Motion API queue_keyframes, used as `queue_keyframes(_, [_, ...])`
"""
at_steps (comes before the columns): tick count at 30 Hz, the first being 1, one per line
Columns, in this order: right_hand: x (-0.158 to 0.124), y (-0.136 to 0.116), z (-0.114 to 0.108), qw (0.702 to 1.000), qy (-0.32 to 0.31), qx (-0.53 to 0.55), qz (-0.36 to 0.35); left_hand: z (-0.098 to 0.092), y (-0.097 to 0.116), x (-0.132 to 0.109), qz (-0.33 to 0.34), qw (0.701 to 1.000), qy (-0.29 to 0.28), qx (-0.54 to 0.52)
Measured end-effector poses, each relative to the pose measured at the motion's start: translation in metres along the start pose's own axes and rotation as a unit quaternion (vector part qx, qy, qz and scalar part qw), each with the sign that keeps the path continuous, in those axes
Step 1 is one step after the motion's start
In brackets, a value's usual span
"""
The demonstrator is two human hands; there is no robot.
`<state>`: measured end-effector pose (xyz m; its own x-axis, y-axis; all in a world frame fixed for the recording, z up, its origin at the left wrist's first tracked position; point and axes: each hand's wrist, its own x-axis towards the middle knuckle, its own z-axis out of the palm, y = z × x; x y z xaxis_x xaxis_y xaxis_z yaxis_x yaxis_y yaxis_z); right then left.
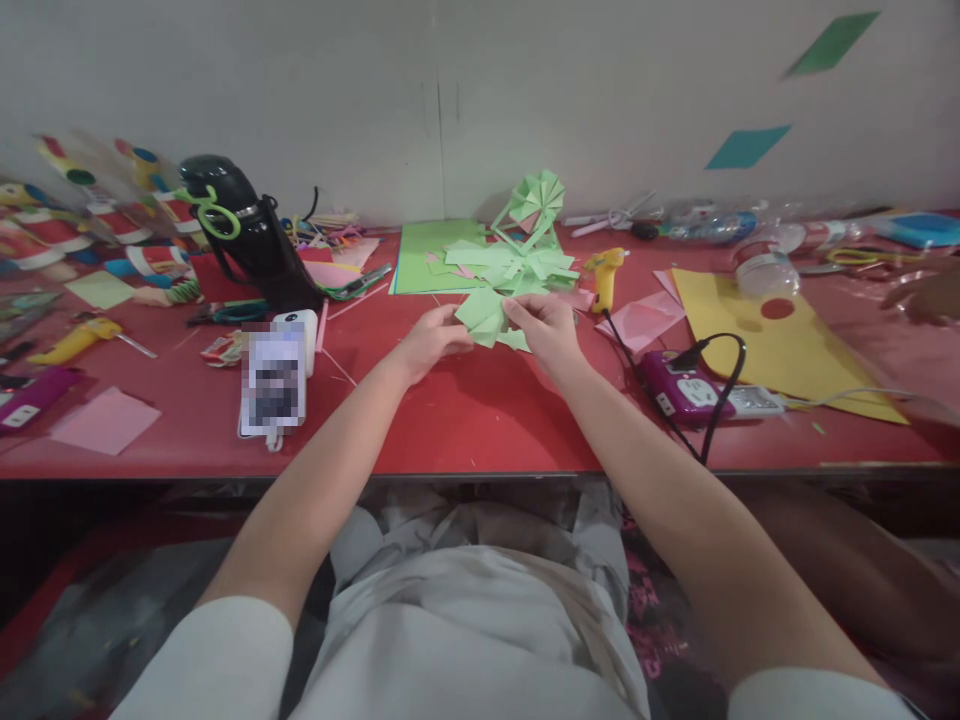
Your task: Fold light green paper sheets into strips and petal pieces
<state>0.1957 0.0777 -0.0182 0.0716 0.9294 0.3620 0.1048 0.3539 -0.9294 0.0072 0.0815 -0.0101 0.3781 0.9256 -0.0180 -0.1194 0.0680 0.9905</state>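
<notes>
Between my two hands is a piece of folded light green paper (481, 314), held just above the red table (480, 420). My left hand (436, 342) is closed at the paper's left edge, its fingers curled under. With thumb and fingers my right hand (546, 325) pinches the right side. Beyond them lie more folded green paper pieces (517, 265), and a round pleated green paper shape (538, 197) stands behind these. Green sheets (427, 245) lie flat at the back. A yellow glue gun (604, 278) stands to the right of my right hand.
Left of my arms are a phone (274, 380), a black bottle (240, 235) and pink paper (107, 420). On the right are a purple power strip (686, 388) with cables, yellow card (795, 345) and plastic bottles (766, 268). Another person's hand (926, 295) is at the far right.
</notes>
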Motion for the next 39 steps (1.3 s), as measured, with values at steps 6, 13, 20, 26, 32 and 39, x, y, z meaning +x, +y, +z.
queue_keyframes(6, [-0.005,-0.002,0.005,0.998,-0.056,-0.012,-0.010,0.004,-0.001,-0.001,0.065,0.997,0.008,0.041])
queue_keyframes(13, [-0.007,-0.004,0.007,0.997,-0.072,-0.022,-0.024,0.003,-0.002,-0.001,0.086,0.992,0.050,0.081])
queue_keyframes(20, [-0.005,0.002,0.009,0.998,-0.060,-0.020,-0.012,-0.001,0.000,0.000,0.096,0.987,0.039,0.123])
queue_keyframes(26, [-0.002,0.005,0.007,0.998,-0.052,-0.019,0.005,-0.005,0.004,-0.003,0.060,0.987,0.006,0.152])
queue_keyframes(32, [0.001,0.004,0.002,0.999,-0.040,-0.007,0.007,-0.008,0.005,-0.005,0.018,0.992,-0.020,0.123])
queue_keyframes(39, [0.001,0.004,0.002,0.999,-0.042,-0.007,0.014,-0.013,0.005,-0.006,0.004,0.992,-0.036,0.121])
